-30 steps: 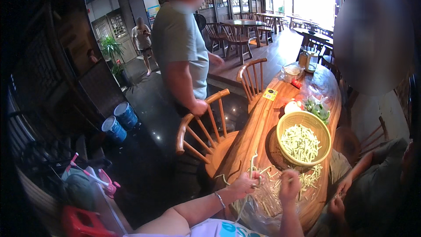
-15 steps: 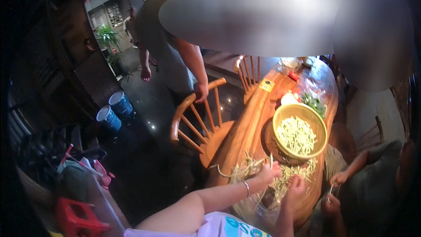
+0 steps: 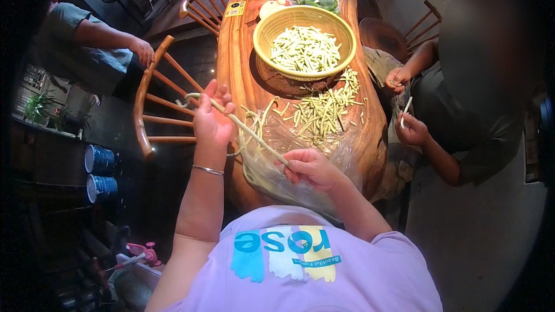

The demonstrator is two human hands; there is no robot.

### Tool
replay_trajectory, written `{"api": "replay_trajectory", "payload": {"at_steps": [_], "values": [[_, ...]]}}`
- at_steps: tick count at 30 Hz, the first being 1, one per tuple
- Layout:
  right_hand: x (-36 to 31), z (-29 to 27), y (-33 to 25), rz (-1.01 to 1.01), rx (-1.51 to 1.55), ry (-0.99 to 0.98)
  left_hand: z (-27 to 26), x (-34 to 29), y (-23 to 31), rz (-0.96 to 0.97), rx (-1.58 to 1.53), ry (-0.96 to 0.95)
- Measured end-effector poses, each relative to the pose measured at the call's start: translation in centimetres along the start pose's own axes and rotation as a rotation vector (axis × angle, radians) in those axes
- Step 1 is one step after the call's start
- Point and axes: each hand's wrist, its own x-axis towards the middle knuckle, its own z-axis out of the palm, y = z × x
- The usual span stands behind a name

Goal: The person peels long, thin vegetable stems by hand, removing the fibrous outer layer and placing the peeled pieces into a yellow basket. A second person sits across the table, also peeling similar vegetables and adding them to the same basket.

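The left hand (image 3: 213,120) is closed on a long pale-green bean (image 3: 254,136), and the right hand (image 3: 312,169) has its thumb and fingers clamped on the lower end, so the bean slants between the two hands beside and over the surface's left edge, near its near end. Just beyond, clear plastic (image 3: 270,180) covers the near end of the surface (image 3: 238,52), with cut bean pieces (image 3: 317,117) heaped toward the right edge. Farther out, a yellow basket (image 3: 263,46) holds more pieces.

Wide fisheye view from the wearer's head, looking steeply down over a lilac printed T-shirt (image 3: 289,277), near the bare left hand (image 3: 213,120) and bare right hand (image 3: 312,169), facing along a long, polished brown wooden table (image 3: 236,63).
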Motion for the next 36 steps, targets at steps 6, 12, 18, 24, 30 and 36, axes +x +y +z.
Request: {"api": "replay_trajectory", "payload": {"at_steps": [6, 12, 18, 24, 30, 36], "values": [[0.7, 0.4, 0.7, 0.041, -0.077, 0.080, -2.2, 0.3, 2.3, 0.044, -0.068, -0.020], [1.3, 1.8, 0.3, 0.003, -0.632, 0.358, -0.8, -0.9, 2.6, 0.089, -0.013, 0.094], [6.3, -3.2, 3.8, -0.216, -0.314, 0.853, 1.8, -4.4, -1.4, 0.201, 0.124, -0.221], [7.1, -2.7, -2.8, -0.198, 0.549, 0.706, 1.4, -4.1, -1.5, 0.132, 0.000, -0.160], [4.7, 4.0, -3.5, -0.443, 0.906, -0.147, -0.6, -0.9, 0.3, 0.003, -0.351, -0.039], [5.5, 4.1, -1.4, -0.542, -0.489, 0.309, 1.4, -2.0, -1.2, -0.212, -0.508, -0.234]]}}
